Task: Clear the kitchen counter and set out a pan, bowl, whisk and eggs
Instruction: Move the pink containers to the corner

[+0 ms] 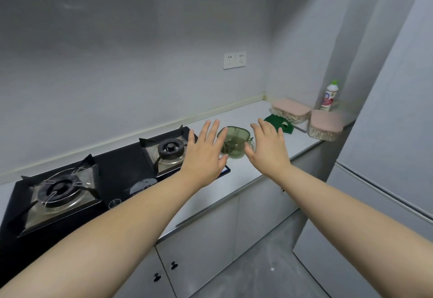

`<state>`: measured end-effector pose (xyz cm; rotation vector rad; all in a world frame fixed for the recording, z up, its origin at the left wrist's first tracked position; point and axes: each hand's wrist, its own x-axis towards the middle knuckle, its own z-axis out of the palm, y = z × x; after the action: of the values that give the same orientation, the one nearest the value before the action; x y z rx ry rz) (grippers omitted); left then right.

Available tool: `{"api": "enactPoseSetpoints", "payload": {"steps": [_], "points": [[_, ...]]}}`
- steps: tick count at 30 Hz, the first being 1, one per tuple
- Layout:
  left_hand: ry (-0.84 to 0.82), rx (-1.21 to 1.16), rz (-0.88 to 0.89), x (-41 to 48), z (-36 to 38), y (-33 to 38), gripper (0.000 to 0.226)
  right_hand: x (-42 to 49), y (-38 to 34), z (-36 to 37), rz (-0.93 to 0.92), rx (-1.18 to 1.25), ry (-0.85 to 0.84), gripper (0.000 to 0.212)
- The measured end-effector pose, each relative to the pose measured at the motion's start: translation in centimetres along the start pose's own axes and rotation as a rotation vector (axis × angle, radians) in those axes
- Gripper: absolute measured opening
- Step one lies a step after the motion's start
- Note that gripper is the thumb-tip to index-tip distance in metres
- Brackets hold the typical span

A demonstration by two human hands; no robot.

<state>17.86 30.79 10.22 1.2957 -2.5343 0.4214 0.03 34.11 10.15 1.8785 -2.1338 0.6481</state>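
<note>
step: likely reaching for green bowl (234,141) | bowl: on counter (248,171), just right of stove (126,168) | left hand (206,154), right hand (269,150): fingers spread, flanking it, holding nothing | tip: cup both sides low, lift level; likely slippery glass

Green bowl (234,140) partly hidden; nearer pink-lidded box (325,125) blurred; stove (131,173) cropped left.

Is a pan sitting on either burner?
No, the left burner and the right burner both stand bare.
</note>
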Motion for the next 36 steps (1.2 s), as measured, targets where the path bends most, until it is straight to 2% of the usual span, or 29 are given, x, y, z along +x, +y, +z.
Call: {"api": "enactPoseSetpoints", "payload": {"steps": [9, 15, 23, 28, 36], "points": [[-0.014, -0.081, 0.083, 11.3, 5.9, 1.7, 0.066, 7.1, 6.8, 4.0, 0.06, -0.06, -0.028, 0.058], [-0.086, -0.156, 0.121, 19.1, 10.1, 2.8, 0.067, 12.8, 11.0, 6.0, 0.102, -0.088, -0.047, 0.056], [-0.137, -0.255, 0.227, 28.7, 14.1, 7.1, 0.066, 17.0, 18.4, 9.1, 0.301, -0.004, -0.065, 0.057], [-0.197, -0.332, 0.269, 32.5, 17.5, 10.6, 0.068, 18.4, 23.8, 10.5, 0.41, 0.016, -0.08, 0.049], [-0.288, -0.474, 0.188, 40.8, 23.7, 16.6, 0.067, 23.9, 34.1, 13.8, 0.522, 0.093, -0.129, 0.047]]}}
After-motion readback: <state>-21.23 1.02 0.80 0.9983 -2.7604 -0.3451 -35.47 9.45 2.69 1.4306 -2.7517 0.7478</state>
